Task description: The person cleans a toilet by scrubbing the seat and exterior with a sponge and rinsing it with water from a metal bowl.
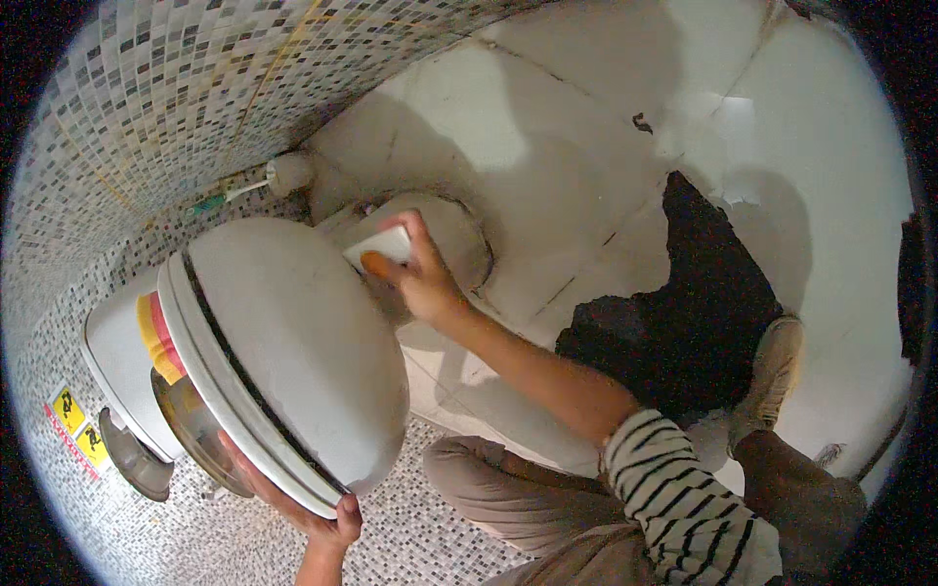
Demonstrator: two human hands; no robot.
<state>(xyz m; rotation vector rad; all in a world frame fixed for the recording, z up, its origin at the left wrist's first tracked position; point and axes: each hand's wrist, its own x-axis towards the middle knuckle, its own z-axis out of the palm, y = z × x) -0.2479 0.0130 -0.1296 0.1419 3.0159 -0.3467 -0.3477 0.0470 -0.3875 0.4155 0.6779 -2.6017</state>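
Note:
A white toilet (315, 351), its seat and lid closed, fills the left half of the view. My right hand (421, 271) grips a white block (388, 245), apparently a sponge or pad, against the lower outside of the bowl, above the toilet's base (447, 227). The rim and seat edge rest in my left hand (330, 524), thumb on the near edge and fingers along the lid side. Yellow and red cloths (157, 337) hang between the lid and the white cistern (121, 351). The palm and part of the fingers of my left hand are hidden.
A toilet brush (227, 198) stands in a holder by the mosaic-tiled wall (183, 95). Ragged black material (681, 315) lies on the tiled floor near my shoe (777, 366). A metal bowl-like object (135, 458) is by the wall beside yellow pictogram stickers (77, 425).

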